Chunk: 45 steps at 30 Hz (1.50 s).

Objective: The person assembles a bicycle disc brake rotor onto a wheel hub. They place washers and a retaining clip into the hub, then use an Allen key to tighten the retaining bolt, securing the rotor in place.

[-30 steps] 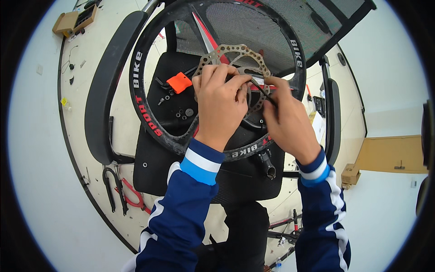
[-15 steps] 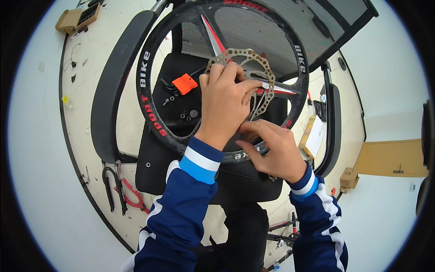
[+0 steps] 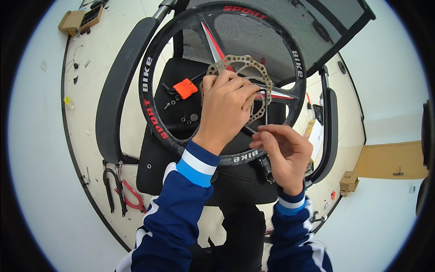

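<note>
A black bike wheel (image 3: 146, 90) with thick spokes lies flat on a chair seat, and a metal brake disc (image 3: 247, 59) is at its hub. My left hand (image 3: 226, 106) presses over the middle of the disc with curled fingers, hiding the hub. From beside its fingertips a dark L-shaped hex key (image 3: 266, 109) runs down toward me. My right hand (image 3: 289, 152) pinches the near end of that key. Left of my left hand are an orange holder (image 3: 185, 89) with hex keys, a small bolt (image 3: 167, 105) and several washers and nuts (image 3: 194, 117).
The black chair seat (image 3: 181, 181) is flanked by a left armrest (image 3: 118, 86) and a right armrest (image 3: 331, 124). A mesh backrest (image 3: 272, 36) rises behind the wheel. On the floor lie a black fork (image 3: 110, 188), a red part (image 3: 135, 199) and cardboard boxes (image 3: 349, 180).
My right hand has moved right, away from the left wrist, and the hex key now shows between the hands. My left hand stays on the brake disc.
</note>
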Available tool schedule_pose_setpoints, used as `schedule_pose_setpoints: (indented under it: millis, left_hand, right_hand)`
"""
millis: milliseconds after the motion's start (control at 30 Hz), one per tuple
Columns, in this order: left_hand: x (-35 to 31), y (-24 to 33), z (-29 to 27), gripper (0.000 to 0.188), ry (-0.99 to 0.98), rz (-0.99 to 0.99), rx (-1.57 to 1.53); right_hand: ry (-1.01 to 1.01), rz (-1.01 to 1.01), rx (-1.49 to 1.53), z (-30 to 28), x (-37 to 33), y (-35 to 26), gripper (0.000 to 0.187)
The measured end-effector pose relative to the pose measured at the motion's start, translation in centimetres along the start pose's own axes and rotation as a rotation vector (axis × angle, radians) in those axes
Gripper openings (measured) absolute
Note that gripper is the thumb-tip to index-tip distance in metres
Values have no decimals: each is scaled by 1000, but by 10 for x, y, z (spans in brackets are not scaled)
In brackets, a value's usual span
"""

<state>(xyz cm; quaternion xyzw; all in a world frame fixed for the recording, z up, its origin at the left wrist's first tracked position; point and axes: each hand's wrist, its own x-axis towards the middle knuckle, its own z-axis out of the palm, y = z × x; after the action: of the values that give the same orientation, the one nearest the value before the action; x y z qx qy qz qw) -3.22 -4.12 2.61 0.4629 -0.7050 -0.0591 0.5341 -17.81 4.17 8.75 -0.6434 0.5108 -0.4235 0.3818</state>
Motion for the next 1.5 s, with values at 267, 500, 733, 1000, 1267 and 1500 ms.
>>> schedule_pose_setpoints:
  millis: [267, 500, 733, 1000, 1267, 1500]
  left_hand:
    - [7, -1, 2, 17, 47, 49, -19]
    - [8, 2, 2, 16, 79, -20, 17]
    - [4, 13, 1, 17, 32, -94, 27]
    - [-12, 5, 16, 22, 130, -40, 39]
    - [-8, 6, 16, 20, 139, -90, 31]
    - [-7, 7, 10, 21, 128, -141, 44]
  right_hand:
    - [-15, 420, 591, 16, 2, 29, 26]
    - [-92, 257, 766, -19, -1, 41, 14]
    - [193, 104, 869, -26, 27, 52, 15]
    - [310, 100, 769, -8, 38, 52, 18]
    - [307, 55, 552, -1, 53, 53, 14]
    - [316, 8, 490, 12, 58, 50, 13]
